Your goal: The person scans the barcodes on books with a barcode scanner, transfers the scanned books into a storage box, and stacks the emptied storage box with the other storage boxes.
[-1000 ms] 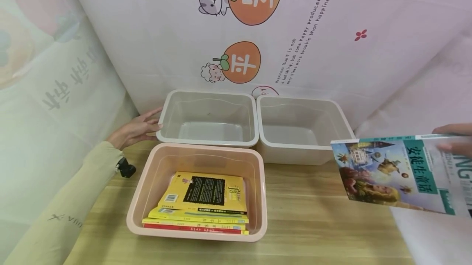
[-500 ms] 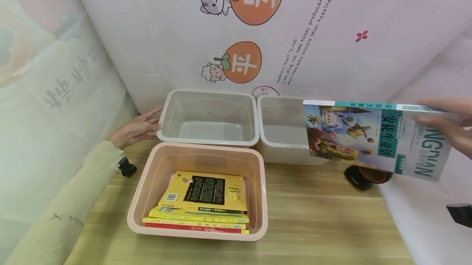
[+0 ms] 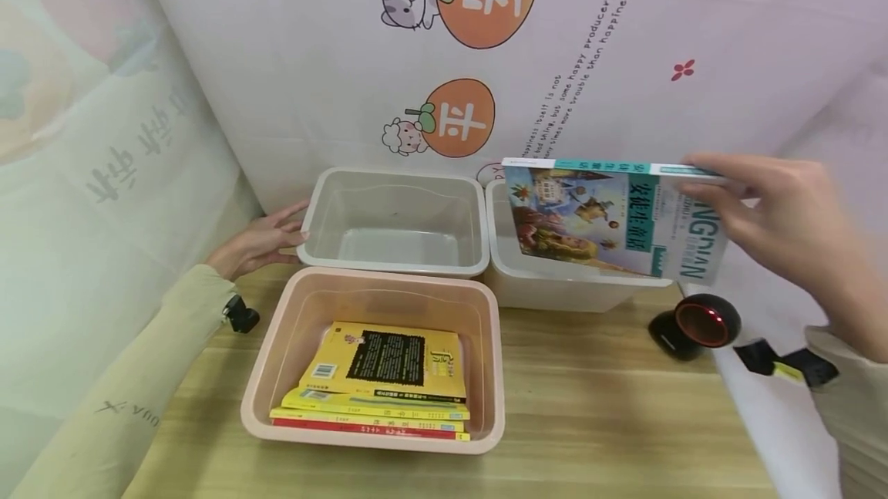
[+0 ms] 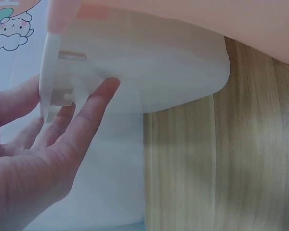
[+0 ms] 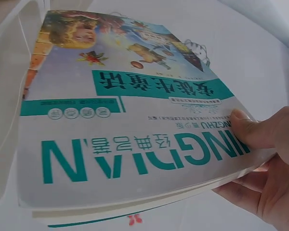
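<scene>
Book [image 3: 586, 214] pinched, R hand [image 3: 791, 214]; page edges [image 5: 111, 209] R-wrist view only. L hand [image 3: 260, 243] spread (prob. touching bin [image 3: 394, 268]).

Andersen's fairy-tale paperback [image 3: 590, 217]: illustrated white-and-teal cover, tilted, spine uppermost, in right hand [image 3: 784, 214] above right bin [image 3: 555, 292]. Left bin [image 3: 395, 206]: off-white plastic, upright, touched by left hand [image 3: 258, 243].

I can't see all of the grey bin [image 3: 562, 292] left of the right hand [image 3: 791, 214] behind the teal-spined book [image 3: 586, 214], nor read the yellow book's [image 3: 336, 356] tiny print [image 3: 385, 358] right of the left hand [image 3: 260, 243].
</scene>
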Tool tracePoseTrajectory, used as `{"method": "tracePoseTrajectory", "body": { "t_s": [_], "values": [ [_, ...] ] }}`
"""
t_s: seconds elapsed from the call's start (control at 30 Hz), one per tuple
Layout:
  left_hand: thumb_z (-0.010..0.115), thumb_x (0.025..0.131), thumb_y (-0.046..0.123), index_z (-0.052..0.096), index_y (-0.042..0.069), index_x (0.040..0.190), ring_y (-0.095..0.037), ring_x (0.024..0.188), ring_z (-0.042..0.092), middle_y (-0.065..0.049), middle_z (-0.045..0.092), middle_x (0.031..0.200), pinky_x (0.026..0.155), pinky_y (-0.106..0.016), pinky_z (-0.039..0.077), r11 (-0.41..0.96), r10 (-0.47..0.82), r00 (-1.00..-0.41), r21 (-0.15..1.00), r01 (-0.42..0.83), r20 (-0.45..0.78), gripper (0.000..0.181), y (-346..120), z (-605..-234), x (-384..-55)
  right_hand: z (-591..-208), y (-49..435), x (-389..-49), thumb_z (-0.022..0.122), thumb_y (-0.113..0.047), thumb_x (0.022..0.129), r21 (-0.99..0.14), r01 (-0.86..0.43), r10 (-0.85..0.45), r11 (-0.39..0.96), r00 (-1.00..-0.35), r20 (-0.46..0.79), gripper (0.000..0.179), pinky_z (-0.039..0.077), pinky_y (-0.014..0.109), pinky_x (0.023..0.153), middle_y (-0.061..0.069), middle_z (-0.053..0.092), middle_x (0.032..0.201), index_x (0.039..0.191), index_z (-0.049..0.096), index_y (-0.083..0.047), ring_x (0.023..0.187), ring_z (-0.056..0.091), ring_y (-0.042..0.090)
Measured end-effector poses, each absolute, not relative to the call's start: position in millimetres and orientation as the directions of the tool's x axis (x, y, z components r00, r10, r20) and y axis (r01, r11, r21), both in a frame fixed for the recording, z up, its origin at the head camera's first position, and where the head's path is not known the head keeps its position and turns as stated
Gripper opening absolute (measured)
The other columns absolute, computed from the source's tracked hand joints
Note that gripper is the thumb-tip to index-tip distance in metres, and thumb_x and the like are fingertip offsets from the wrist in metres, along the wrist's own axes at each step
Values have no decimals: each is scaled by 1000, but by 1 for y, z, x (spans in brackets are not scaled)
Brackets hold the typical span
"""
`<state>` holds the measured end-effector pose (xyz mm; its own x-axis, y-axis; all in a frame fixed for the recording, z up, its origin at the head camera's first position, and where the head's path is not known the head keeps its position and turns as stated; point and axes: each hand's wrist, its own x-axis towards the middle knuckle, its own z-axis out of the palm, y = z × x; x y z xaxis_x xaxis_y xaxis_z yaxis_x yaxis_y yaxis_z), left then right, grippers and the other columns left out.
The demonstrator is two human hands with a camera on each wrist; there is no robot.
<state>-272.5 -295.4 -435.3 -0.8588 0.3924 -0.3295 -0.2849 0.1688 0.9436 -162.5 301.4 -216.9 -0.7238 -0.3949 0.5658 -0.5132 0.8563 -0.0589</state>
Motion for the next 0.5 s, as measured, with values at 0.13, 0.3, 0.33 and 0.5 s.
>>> {"method": "tracePoseTrajectory", "body": {
  "t_s": [0.13, 0.3, 0.33, 0.5],
  "values": [
    [51, 110, 5, -4, 24, 170, -17, 119, 63, -24, 13, 173, 97, -38, 58, 165, 403, -854, 943, -288, -331, 83, -291, -436, -274, -222, 286, -175, 80, 9, 86, -118, -558, -393, 821, -704, 591, 33, 31, 10, 51, 17, 78, 88, 117, 78, -1, 72, 40, -26],
    [49, 110, 3, -6, 23, 169, -16, 118, 62, -26, 12, 172, 94, -36, 59, 169, 389, -859, 942, -290, -334, 84, -292, -437, -274, -232, 260, -196, 78, 3, 91, -150, -586, -403, 796, -698, 592, 31, 35, 6, 55, 19, 79, 99, 121, 77, -1, 70, 55, -8],
    [49, 110, 3, -7, 23, 169, -16, 117, 62, -27, 12, 172, 94, -35, 59, 172, 387, -860, 942, -287, -333, 84, -293, -438, -273, -236, 254, -201, 78, 2, 92, -149, -595, -410, 789, -692, 594, 30, 36, 5, 57, 19, 79, 102, 122, 77, -1, 69, 58, -1],
    [48, 110, 4, -7, 23, 169, -18, 120, 61, -26, 13, 172, 95, -36, 58, 171, 391, -857, 941, -292, -337, 83, -295, -437, -272, -255, 230, -220, 74, -1, 95, -136, -630, -436, 765, -661, 611, 25, 43, 11, 64, 18, 79, 111, 120, 76, 0, 74, 71, 27]
  ]
}}
